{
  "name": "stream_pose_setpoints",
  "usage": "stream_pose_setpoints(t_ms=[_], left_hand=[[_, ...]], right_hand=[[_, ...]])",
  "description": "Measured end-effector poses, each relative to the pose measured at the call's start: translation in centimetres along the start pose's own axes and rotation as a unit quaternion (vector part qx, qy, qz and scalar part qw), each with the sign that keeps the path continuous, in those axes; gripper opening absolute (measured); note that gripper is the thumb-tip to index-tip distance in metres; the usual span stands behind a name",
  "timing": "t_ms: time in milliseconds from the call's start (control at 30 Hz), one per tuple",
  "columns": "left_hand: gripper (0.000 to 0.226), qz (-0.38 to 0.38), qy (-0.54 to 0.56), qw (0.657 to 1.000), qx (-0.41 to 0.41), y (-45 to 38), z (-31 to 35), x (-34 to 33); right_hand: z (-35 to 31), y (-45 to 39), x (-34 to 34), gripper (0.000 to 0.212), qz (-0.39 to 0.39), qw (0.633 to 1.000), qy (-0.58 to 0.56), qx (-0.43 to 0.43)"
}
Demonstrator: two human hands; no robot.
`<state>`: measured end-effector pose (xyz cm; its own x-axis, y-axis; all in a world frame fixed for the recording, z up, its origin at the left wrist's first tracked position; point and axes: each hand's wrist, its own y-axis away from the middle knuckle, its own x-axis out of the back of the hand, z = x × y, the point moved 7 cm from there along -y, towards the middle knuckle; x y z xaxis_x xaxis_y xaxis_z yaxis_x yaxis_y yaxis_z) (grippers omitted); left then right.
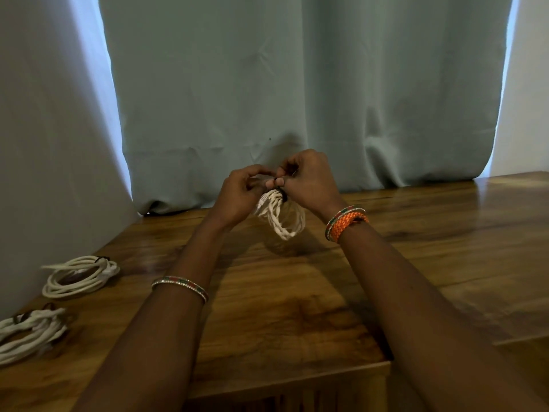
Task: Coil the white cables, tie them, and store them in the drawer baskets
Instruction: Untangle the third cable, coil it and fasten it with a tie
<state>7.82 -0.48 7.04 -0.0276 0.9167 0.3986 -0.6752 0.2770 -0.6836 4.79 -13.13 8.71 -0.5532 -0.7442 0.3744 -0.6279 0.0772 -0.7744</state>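
Held up over the middle of the table (297,307), a small white coil (282,217) hangs from both hands, its loops drooping toward 6 o'clock. It looks light and limp, a soft braided cord that will spring loose unless pinched where the turns cross, so the best hold is likely at the top of the bundle, right at the dark tie (283,194). The left hand (240,194) has its fingers curled in, pinching the coil's top and a plug end; the right hand (309,179) pinches the tie just beside it, fingertips nearly touching the left's. The tie seems thin and easy to fumble. Two finished coils lie on the table: one (80,276) at 9 o'clock, another (29,334) toward 8 o'clock at the edge of view, both well apart from the hands. A curtain (297,84) hangs behind at 12 o'clock. No drawer or baskets show, and nothing crowds the hands.
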Motion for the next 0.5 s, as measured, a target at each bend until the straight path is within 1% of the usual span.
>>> stream_pose_setpoints(t_ms=[33, 100, 167, 233, 367, 500], left_hand=[[0.021, -0.011, 0.039, 0.999, 0.010, 0.2, 0.1, -0.3], [0.016, -0.022, 0.084, 0.995, 0.044, 0.5, -0.4, -0.6], [0.007, -0.047, 0.116, 0.988, 0.086, 0.6, -1.2, -0.6], [0.010, -0.072, 0.161, 0.978, 0.111, 0.6, -1.6, -0.6], [0.019, -0.105, 0.247, 0.952, 0.144, 1.2, -1.2, -0.7], [0.021, -0.123, 0.238, 0.953, 0.144, 1.3, -0.9, -0.7]], right_hand=[[0.1, 0.0, -0.1, 0.014, 0.000, 1.000, 0.003, -0.003], [0.4, 0.0, -0.5, 0.008, -0.012, 1.000, 0.009, -0.014], [0.5, 0.0, -0.7, 0.012, -0.029, 0.999, 0.008, -0.016], [0.1, 0.0, -0.8, 0.015, -0.036, 0.999, 0.007, -0.008], [-0.6, -0.1, -0.3, 0.014, 0.003, 1.000, 0.000, 0.016], [-1.6, 0.5, -0.4, 0.010, 0.050, 0.996, 0.027, 0.062]])
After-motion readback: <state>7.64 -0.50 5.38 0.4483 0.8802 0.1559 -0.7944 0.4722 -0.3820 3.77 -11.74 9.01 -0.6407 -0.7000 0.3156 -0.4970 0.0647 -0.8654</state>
